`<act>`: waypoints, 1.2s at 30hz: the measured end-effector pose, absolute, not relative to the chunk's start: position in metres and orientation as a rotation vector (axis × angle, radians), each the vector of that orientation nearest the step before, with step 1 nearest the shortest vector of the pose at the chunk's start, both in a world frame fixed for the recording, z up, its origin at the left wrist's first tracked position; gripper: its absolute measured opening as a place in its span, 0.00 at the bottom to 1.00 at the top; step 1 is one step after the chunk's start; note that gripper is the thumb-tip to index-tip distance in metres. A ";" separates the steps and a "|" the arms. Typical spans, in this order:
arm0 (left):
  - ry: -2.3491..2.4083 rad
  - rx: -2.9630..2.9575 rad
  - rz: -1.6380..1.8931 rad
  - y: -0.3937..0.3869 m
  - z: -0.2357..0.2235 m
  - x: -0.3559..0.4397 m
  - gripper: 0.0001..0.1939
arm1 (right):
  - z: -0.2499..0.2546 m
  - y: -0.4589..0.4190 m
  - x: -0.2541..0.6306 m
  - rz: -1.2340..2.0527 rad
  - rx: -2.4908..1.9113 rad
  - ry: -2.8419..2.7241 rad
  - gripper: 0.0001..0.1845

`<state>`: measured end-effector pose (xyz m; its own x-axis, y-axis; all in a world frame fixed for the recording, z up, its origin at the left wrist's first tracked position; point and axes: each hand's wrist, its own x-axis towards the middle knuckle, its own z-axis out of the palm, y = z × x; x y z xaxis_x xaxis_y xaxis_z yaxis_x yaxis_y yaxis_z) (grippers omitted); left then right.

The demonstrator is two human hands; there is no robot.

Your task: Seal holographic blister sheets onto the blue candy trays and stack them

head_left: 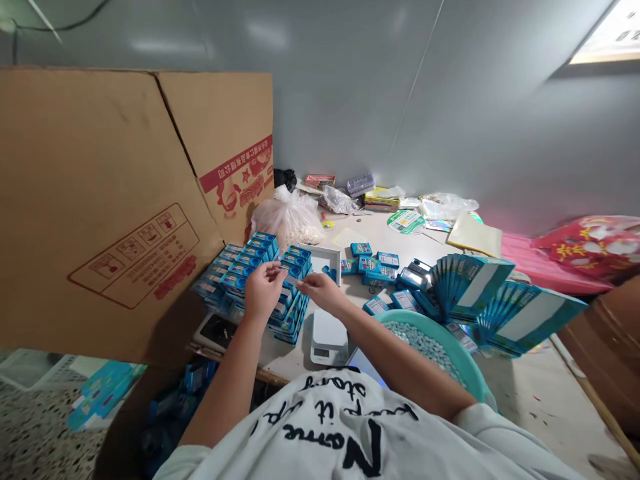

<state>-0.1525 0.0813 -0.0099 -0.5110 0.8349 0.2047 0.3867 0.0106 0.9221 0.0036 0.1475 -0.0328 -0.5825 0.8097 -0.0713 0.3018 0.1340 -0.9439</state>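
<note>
Small blue boxes [293, 319] stand stacked just left of the white scale [329, 335]; they look light, stiff and slightly slick, probably easily dented, so pinch opposite edges gently. At the stack, the left hand [264, 288] and right hand [323, 291] are apart, fingers bent; whether either grips anything, I cannot tell. Behind sits a white tray [326, 256].

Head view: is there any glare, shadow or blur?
In the head view, soft glare streaks the grey wall; shadow darkens the cardboard box's lower right and the blue items below the table; fine detail at the left hand and right hand looks soft.
</note>
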 end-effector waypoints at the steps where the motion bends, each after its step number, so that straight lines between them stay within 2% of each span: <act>1: 1.922 1.277 1.480 0.086 -0.012 -0.155 0.14 | -0.040 0.153 0.000 1.466 -1.094 -1.930 0.21; 5: 2.032 1.390 1.363 0.096 -0.018 -0.163 0.09 | -0.067 0.165 -0.010 1.533 -1.120 -1.840 0.22; 10: 2.078 1.467 1.218 0.101 -0.022 -0.177 0.10 | -0.083 0.165 -0.015 1.592 -0.992 -1.762 0.24; 18: 2.121 1.516 1.057 0.111 -0.029 -0.188 0.11 | -0.092 0.159 -0.021 1.633 -0.903 -1.564 0.21; 27: 2.127 1.606 1.074 0.114 -0.025 -0.185 0.10 | -0.089 0.161 -0.014 1.639 -0.860 -1.493 0.21; 36: 2.164 1.608 1.126 0.108 -0.040 -0.187 0.09 | -0.096 0.166 -0.020 1.607 -0.895 -1.631 0.21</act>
<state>-0.1874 0.1077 -0.0402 -0.3777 0.8895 0.2572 0.7213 0.1085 0.6841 -0.0199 0.1660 -0.0960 -0.5400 0.8417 -0.0035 0.0162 0.0063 -0.9998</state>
